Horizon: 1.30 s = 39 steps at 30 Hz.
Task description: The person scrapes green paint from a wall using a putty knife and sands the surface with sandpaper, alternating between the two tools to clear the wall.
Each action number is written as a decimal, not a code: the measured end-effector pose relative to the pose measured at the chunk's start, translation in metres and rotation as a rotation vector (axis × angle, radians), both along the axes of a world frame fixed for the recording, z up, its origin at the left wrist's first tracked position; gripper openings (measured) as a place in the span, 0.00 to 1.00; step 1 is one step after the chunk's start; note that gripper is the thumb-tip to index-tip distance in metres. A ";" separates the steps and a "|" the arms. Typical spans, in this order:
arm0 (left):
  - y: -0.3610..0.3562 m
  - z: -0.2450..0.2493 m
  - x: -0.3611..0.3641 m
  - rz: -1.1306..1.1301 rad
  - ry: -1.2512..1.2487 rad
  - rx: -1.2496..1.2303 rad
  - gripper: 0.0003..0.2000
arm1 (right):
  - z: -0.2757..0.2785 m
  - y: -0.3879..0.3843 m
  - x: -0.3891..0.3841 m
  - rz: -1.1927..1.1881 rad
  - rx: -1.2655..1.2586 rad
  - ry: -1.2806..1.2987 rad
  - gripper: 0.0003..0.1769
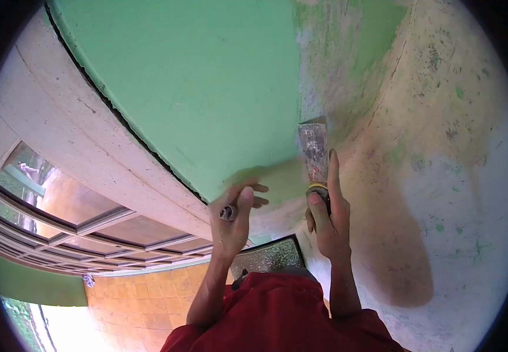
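My right hand [331, 223] is closed around the dark handle of a putty knife [314, 149], with the index finger stretched along the blade's side. The worn metal blade points up, its broad edge at the border between smooth green paint and the scraped strip [324, 70]. My left hand [233, 220] is close to the lower end of the green wall [195, 76], fingers bent toward it. Between its thumb and palm sits a dark, round-ended handle [227, 212]; the rest of that tool is hidden by the hand.
A black-edged panel with a speckled surface [268, 256] is just beyond my red shirt. On the left, a pale beam [107, 141] borders a paned window frame [90, 226]. Orange tiles [142, 299] lie below it. The patchy whitish wall [459, 193] fills the right side.
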<state>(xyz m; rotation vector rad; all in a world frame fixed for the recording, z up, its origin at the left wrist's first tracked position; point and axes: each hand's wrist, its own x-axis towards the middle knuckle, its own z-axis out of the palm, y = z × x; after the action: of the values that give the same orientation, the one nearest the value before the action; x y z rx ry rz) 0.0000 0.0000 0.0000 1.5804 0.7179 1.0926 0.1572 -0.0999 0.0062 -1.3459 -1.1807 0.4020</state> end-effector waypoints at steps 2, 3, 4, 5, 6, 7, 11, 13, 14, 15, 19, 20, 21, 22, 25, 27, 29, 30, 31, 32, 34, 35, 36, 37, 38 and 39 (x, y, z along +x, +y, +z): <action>0.009 0.002 0.002 0.055 -0.071 0.114 0.17 | 0.011 -0.007 -0.008 0.034 -0.072 0.267 0.39; 0.013 0.000 -0.004 0.048 -0.059 0.100 0.17 | 0.014 -0.010 -0.015 0.026 -0.085 0.279 0.39; 0.017 0.001 -0.006 0.037 -0.024 0.085 0.17 | 0.020 -0.012 -0.015 0.057 -0.107 0.334 0.38; 0.019 0.001 -0.006 0.026 0.017 0.070 0.18 | 0.026 -0.014 -0.016 0.089 -0.129 0.394 0.38; 0.018 0.006 -0.003 0.046 0.022 0.073 0.18 | 0.034 -0.015 -0.016 0.091 -0.128 0.393 0.38; 0.019 0.008 -0.004 0.048 0.027 0.070 0.18 | 0.042 -0.017 -0.017 0.118 -0.135 0.483 0.38; 0.019 0.009 -0.004 -0.012 -0.003 0.004 0.14 | 0.031 -0.014 -0.018 0.134 -0.128 0.581 0.37; 0.022 0.011 -0.003 -0.020 -0.012 0.027 0.14 | 0.036 -0.014 -0.013 0.142 -0.128 0.551 0.37; 0.021 0.011 -0.004 -0.015 0.001 0.016 0.14 | 0.037 -0.015 -0.011 0.152 -0.145 0.527 0.37; 0.021 0.011 -0.003 -0.006 0.012 0.005 0.14 | 0.036 -0.014 -0.009 0.152 -0.148 0.528 0.37; 0.022 0.010 -0.001 0.008 0.012 0.016 0.14 | 0.029 -0.011 -0.008 0.175 -0.070 0.611 0.38; 0.023 0.011 -0.002 0.001 0.009 0.020 0.14 | 0.028 -0.007 -0.007 0.186 -0.028 0.604 0.38; 0.022 0.010 -0.004 -0.008 0.016 0.014 0.14 | 0.035 -0.006 -0.007 0.185 -0.032 0.610 0.38; 0.019 0.010 -0.006 -0.008 0.026 0.004 0.14 | 0.048 -0.004 -0.006 0.152 -0.037 0.615 0.38; 0.023 0.017 -0.005 -0.010 0.031 0.007 0.14 | 0.053 -0.010 -0.004 0.120 -0.094 0.489 0.37; 0.021 0.016 -0.005 -0.031 0.003 -0.006 0.14 | 0.052 -0.015 -0.006 0.101 -0.178 0.491 0.38; 0.024 0.014 -0.003 -0.032 -0.005 0.012 0.13 | 0.051 -0.016 -0.003 0.112 -0.170 0.488 0.38; 0.021 0.013 -0.003 -0.016 -0.006 0.002 0.14 | 0.050 -0.018 -0.003 0.117 -0.167 0.496 0.38; 0.021 0.013 -0.001 -0.004 -0.011 -0.003 0.14 | 0.048 -0.017 -0.002 0.114 -0.167 0.498 0.38; 0.020 0.013 0.000 -0.007 -0.011 -0.005 0.14 | 0.044 -0.015 -0.003 0.108 -0.156 0.496 0.38; 0.020 0.013 0.000 0.016 -0.010 -0.019 0.14 | 0.042 -0.007 -0.007 0.107 -0.145 0.492 0.38; 0.019 0.012 0.001 0.015 -0.007 -0.019 0.14 | 0.043 -0.003 -0.009 0.086 -0.107 0.432 0.38; 0.019 0.012 0.002 0.018 -0.004 -0.024 0.15 | 0.043 -0.001 -0.011 0.063 -0.069 0.374 0.37; 0.019 0.013 0.001 0.023 -0.002 -0.025 0.15 | 0.044 -0.002 -0.012 0.063 -0.065 0.379 0.37; 0.019 0.015 -0.001 0.027 -0.003 -0.020 0.15 | 0.045 -0.001 -0.013 0.063 -0.056 0.390 0.37; 0.018 0.017 -0.002 0.027 0.001 -0.038 0.15 | 0.046 -0.001 -0.014 0.064 -0.052 0.399 0.37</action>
<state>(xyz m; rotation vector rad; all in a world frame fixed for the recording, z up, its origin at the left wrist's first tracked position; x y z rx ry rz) -0.0022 0.0183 0.0169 1.5435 0.7579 1.0916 0.1431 -0.1007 0.0517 -1.2039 -0.8862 0.7162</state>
